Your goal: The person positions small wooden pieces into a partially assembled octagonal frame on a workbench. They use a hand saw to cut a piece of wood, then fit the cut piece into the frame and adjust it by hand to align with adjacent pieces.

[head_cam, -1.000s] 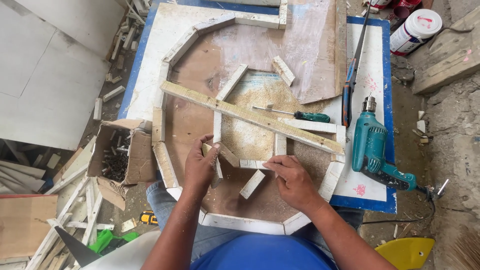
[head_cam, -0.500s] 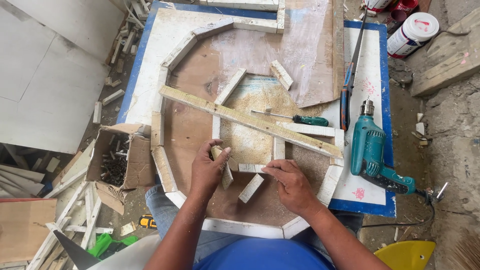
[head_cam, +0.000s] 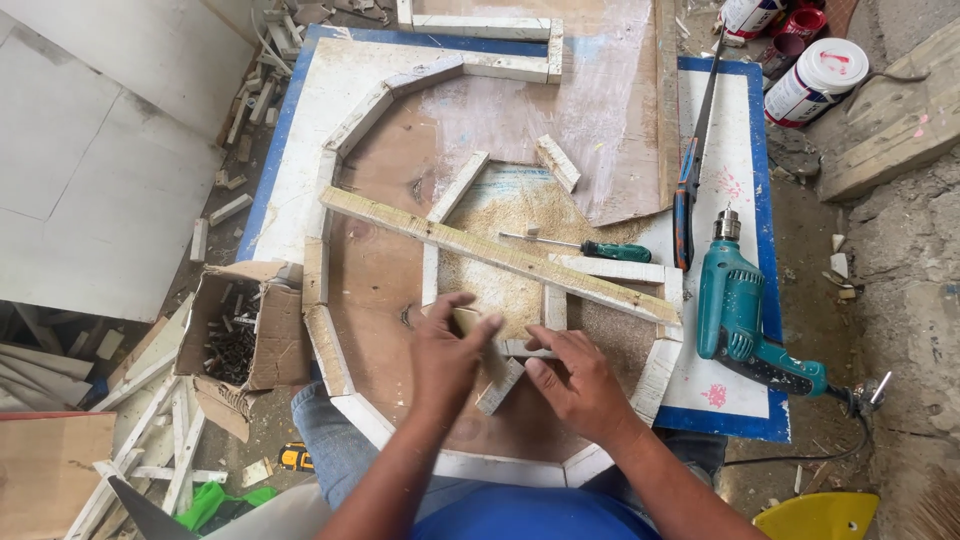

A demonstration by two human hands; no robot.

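Observation:
My left hand [head_cam: 445, 355] pinches a small pale wooden block [head_cam: 466, 322] above the brown board [head_cam: 380, 290]. My right hand [head_cam: 582, 388] lies beside it, its fingertips pressed on a short white strip [head_cam: 522, 349] inside the frame. Another short white strip [head_cam: 500, 386] lies slanted between the two hands. A ring of white wooden pieces [head_cam: 328, 348] forms an angular frame around the board. A long rough slat [head_cam: 500, 256] lies diagonally across it, just beyond my hands.
A green-handled screwdriver [head_cam: 600, 249] lies on sawdust behind the slat. A teal power drill [head_cam: 742, 322] and a hand saw [head_cam: 690, 170] lie at the right. An open cardboard box of screws [head_cam: 235, 338] stands at the left. Paint cans [head_cam: 815, 80] stand at the far right. Wood offcuts litter the floor at the left.
My left hand has moved right with the small block, closer to my right hand. My right hand has stayed on the short white strip.

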